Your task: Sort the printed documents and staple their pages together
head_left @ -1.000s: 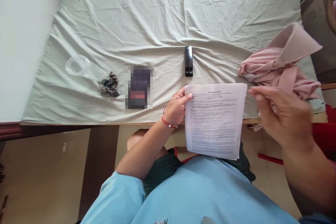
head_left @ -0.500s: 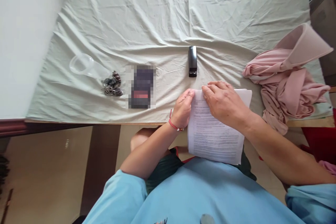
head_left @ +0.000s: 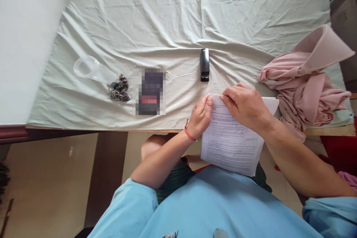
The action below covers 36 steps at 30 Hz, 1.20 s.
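A stack of printed paper sheets [head_left: 228, 141] slants over the table's front edge, its lower end near my blue shirt. My left hand [head_left: 202, 113] pinches the stack at its upper left corner, thumb on top. Along the top edge, my right hand [head_left: 245, 106] grips the paper between thumb and curled fingers, its back covering the upper right of the page. Just beyond the paper lies a black stapler [head_left: 205, 64], touched by neither hand.
Left on the pale tablecloth [head_left: 167, 18] are a blurred dark rectangular object [head_left: 151, 91], a bunch of keys [head_left: 119, 89] and a clear plastic cup [head_left: 93, 68] on its side. Crumpled pink cloth [head_left: 309, 89] lies at the right.
Both hands have shifted a little to the right with the stack, whose top has tilted right. My right hand's fingers have gone from lying flatter to a pinch at the top edge.
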Tool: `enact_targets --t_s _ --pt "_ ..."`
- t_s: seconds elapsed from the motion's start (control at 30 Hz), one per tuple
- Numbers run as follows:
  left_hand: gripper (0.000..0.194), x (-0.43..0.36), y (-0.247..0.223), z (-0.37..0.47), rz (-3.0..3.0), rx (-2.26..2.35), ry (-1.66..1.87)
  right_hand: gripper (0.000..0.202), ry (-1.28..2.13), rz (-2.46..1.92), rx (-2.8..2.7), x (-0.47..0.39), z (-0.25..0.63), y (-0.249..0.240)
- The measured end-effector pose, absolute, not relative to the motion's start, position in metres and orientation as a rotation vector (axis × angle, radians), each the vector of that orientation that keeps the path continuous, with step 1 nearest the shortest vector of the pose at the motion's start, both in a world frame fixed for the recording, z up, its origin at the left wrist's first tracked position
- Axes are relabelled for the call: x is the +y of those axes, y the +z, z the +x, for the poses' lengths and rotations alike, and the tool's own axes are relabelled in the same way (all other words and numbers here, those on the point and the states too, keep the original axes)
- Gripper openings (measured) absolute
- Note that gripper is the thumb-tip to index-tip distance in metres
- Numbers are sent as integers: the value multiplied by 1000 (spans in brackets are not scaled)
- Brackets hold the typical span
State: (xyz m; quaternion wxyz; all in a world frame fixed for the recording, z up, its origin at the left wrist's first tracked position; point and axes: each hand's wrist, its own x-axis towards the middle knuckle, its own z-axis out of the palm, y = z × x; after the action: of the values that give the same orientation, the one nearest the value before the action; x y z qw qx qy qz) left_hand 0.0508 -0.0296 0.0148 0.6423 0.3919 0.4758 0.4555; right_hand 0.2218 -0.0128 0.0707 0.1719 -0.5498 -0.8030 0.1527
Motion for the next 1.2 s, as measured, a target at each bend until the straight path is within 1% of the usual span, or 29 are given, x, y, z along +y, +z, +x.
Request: enact_targets --t_s 0.1,0.23,0.43,0.5,0.63,0.73,0.83,1.0,1.1,1.2 --pt "31 -30 16 53 1072 1138 1070 28 452 -1553 -2284 -12 221 70" --pt "24 -28 19 53 1052 1089 1079 24 519 -1527 -2245 -10 222 70" --pt "29 -31 18 52 1074 1114 1096 25 643 -1478 -2201 -6 223 71" --pt "29 -32 16 52 1075 1137 1115 26 609 -1485 -2226 -6 221 69" --pt "32 -33 14 53 1109 1143 1126 30 418 -1511 -2332 -9 214 64" --pt "36 -32 13 53 1148 1151 1127 33 387 -1506 -2414 -10 210 62" --pt "37 -30 12 53 1172 1149 1121 32 489 -1481 -2357 -8 209 64" --pt "33 -28 13 51 1160 1108 1099 20 651 -1466 -2208 2 207 67" --pt "32 -29 13 49 1158 1081 1084 20 719 -1514 -2150 8 203 64" --pt "38 -31 10 45 1117 1053 1020 23 747 -1596 -2139 14 200 61"
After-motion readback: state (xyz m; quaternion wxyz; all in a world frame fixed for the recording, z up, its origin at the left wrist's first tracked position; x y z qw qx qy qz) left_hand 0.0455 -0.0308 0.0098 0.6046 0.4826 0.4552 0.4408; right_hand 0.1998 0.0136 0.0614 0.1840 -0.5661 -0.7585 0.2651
